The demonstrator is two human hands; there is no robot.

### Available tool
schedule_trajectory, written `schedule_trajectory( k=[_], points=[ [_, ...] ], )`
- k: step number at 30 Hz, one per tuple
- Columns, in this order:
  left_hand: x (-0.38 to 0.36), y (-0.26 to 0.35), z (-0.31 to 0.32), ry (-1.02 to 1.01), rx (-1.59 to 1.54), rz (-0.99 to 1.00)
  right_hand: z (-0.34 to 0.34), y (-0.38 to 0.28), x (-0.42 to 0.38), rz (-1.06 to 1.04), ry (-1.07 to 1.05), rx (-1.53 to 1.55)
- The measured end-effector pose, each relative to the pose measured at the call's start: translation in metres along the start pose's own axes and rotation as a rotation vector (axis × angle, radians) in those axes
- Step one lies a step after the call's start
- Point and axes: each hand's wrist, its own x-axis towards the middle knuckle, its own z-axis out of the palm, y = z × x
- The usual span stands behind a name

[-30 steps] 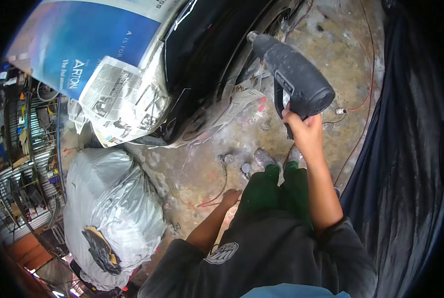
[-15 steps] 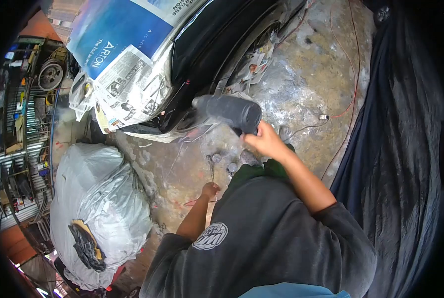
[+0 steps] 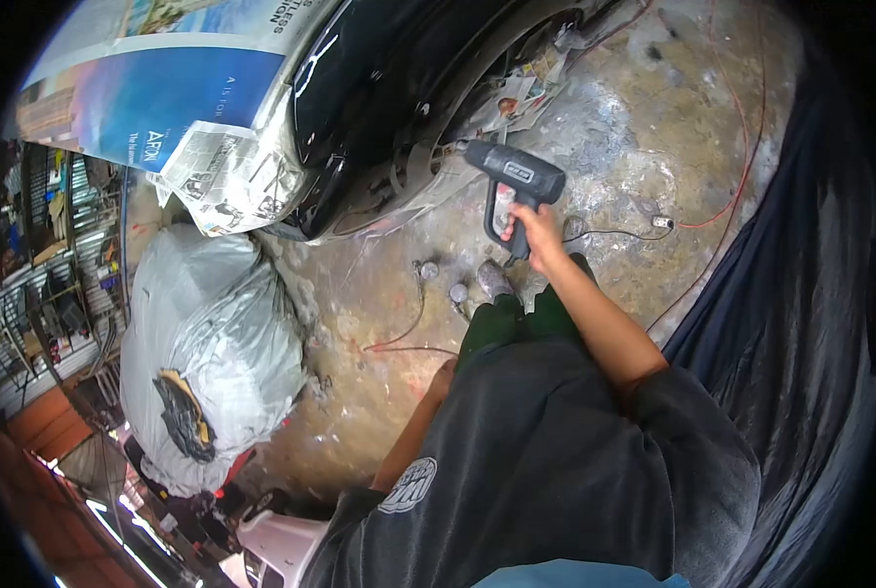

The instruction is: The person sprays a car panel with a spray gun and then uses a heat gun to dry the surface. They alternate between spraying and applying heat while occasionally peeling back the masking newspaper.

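Note:
My right hand (image 3: 536, 235) is wrapped around the handle of a black heat gun (image 3: 518, 172), whose nozzle points left at the lower edge of a glossy black car panel (image 3: 364, 98). Masking film and newspaper (image 3: 521, 96) lie around the wheel area near the nozzle. My left hand (image 3: 445, 376) hangs low beside my dark shirt, with its fingers mostly hidden against my body. Printed sheets (image 3: 153, 98) and newspaper (image 3: 224, 165) cover the part of the car at the upper left.
A grey plastic-covered bulk (image 3: 212, 304) stands to the left. Red and black cords (image 3: 737, 186) run across the stained concrete floor. Small round items (image 3: 429, 269) lie near my feet. A dark curtain (image 3: 800, 294) hangs at the right, and cluttered shelves (image 3: 55, 245) fill the far left.
The heat gun has moved right and its nozzle has swung upward, with my right hand still on it. My left hand has drawn in behind my body. The view has shifted.

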Motion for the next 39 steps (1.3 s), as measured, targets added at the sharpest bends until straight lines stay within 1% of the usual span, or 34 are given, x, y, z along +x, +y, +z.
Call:
schedule_trajectory(
  k=[2,4,7,10,13,14,19,21,22,24,25,27,30,33,34,38,39],
  points=[
    [-0.014,0.016,0.031,0.016,-0.154,-0.213,-0.009,0.028,0.019,0.033,-0.035,-0.055],
    [-0.028,0.041,0.049,-0.013,-0.117,-0.287,-0.012,0.028,0.022,0.121,-0.110,-0.147],
    [-0.041,0.066,0.059,-0.054,-0.076,-0.339,-0.022,0.026,0.024,0.208,-0.184,-0.242],
    [-0.039,0.087,0.062,-0.076,-0.049,-0.357,-0.038,-0.002,0.028,0.277,-0.238,-0.326],
    [-0.027,0.105,0.057,-0.091,-0.022,-0.356,-0.044,-0.043,0.037,0.199,-0.200,-0.246],
    [-0.024,0.110,0.055,-0.099,-0.011,-0.353,-0.044,-0.058,0.039,0.156,-0.156,-0.239],
    [-0.009,0.136,0.048,-0.125,0.034,-0.336,-0.060,-0.120,0.060,0.045,-0.131,-0.132],
    [-0.005,0.144,0.046,-0.134,0.046,-0.331,-0.066,-0.143,0.063,-0.003,-0.071,-0.063],
    [-0.002,0.148,0.046,-0.140,0.051,-0.328,-0.071,-0.152,0.066,-0.057,-0.073,-0.036],
    [0.001,0.155,0.045,-0.154,0.066,-0.324,-0.085,-0.164,0.070,-0.156,-0.073,0.021],
    [0.002,0.157,0.043,-0.161,0.074,-0.325,-0.087,-0.172,0.065,-0.195,-0.015,0.064],
    [0.002,0.161,0.042,-0.175,0.088,-0.329,-0.094,-0.178,0.063,-0.228,0.040,0.194],
    [0.004,0.169,0.040,-0.204,0.107,-0.327,-0.101,-0.175,0.062,-0.222,0.031,0.356],
    [0.006,0.173,0.032,-0.230,0.130,-0.330,-0.106,-0.151,0.063,-0.140,-0.020,0.268],
    [0.007,0.174,0.031,-0.240,0.134,-0.329,-0.098,-0.153,0.056,-0.078,-0.018,0.214],
    [0.007,0.178,0.025,-0.274,0.148,-0.338,-0.096,-0.111,0.054,0.121,-0.183,0.066],
    [0.008,0.179,0.024,-0.277,0.153,-0.337,-0.096,-0.104,0.053,0.200,-0.225,0.020]
  ],
)
